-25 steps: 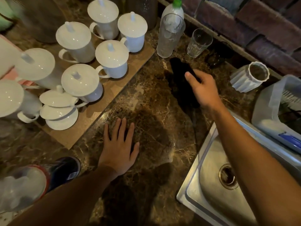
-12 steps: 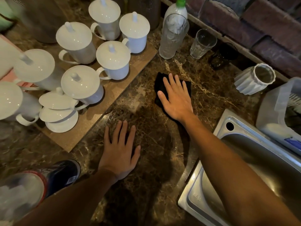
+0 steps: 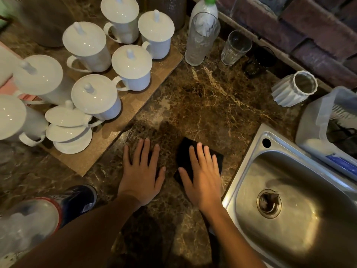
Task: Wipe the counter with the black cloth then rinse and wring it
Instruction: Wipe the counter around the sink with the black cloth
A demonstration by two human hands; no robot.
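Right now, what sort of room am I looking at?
Most likely a kitchen: a steel sink set into a marble counter, lidded white mugs and a drinking glass beside it.

One view only, from a wide-angle camera on the person's head. It looks steeply down and forward onto the bench [image 3: 202, 97], from close above. Both forearms enter from the bottom edge, with the hands, left hand [image 3: 142, 171] and right hand [image 3: 201, 176], just below the frame's centre. The brick wall [image 3: 309, 35] behind the bench crosses the top right corner, marking the far limit of the view. The sink [image 3: 301, 209] fills the lower right, cut by the frame edge. The lidded white mugs [image 3: 131, 64] occupy the upper left. Straight lines bow toward the edges, and the far-left items are blurred. No second view exists, so there is no shared area to compare.
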